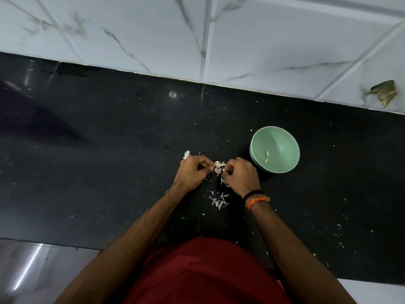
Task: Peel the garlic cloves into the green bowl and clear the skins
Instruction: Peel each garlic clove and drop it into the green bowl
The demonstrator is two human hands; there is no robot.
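Both hands are working one cluster of garlic cloves (219, 167) above the black desk (109, 172). The left hand (194, 171) is pinching the cluster from the 9 o'clock side, its grip curled round it; the right hand (240, 175) is pinching it from the 3 o'clock side, fingertips closed on clove or skin, which of the two cannot be told at this size. The cluster's long axis is running roughly 12 to 6 o'clock between the two grips. The green bowl (285, 137) is standing near the right hand, toward 2 o'clock of the cluster, with two peeled cloves (267, 157) lying inside. By judgement the right hand, being nearer, is the one placed to carry a freed clove there. Loose skins (219, 200) are lying on the desk at 6 o'clock of the grips, and another scrap (186, 154) is lying just beyond the left hand at 11 o'clock.
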